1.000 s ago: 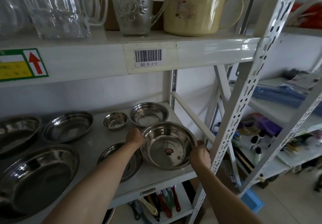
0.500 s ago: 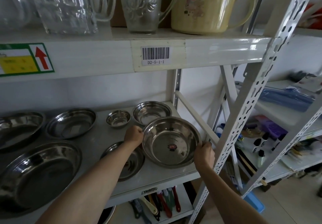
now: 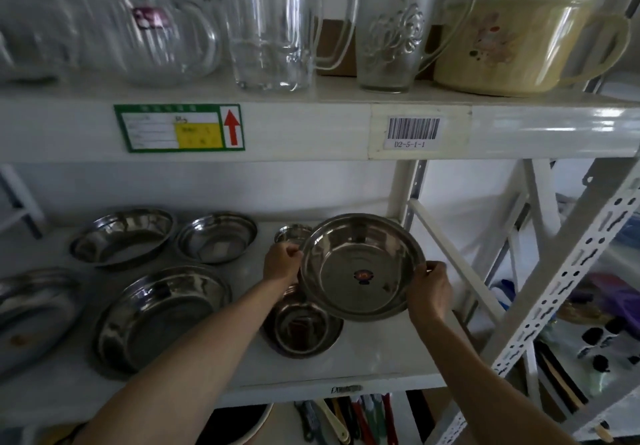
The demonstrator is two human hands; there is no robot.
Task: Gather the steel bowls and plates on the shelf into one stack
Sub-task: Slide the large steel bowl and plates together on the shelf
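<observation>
Gripping the steel bowl (image 3: 362, 266) by opposite rims, left hand (image 3: 281, 260) and right hand (image 3: 431, 289) fingers clenched; bowl tilted.

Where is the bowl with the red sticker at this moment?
The bowl with the red sticker is at the right end of the lower shelf, held at its rim by the left hand and the right hand, above a smaller bowl.

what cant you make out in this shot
- Head view: the tiny bowl is mostly hidden behind the held bowl.
- The medium bowl seen earlier at the back right is now fully hidden by it.
- The far-left plate is cut by the frame edge and blurred.
- The green label text is too small to read.
</observation>
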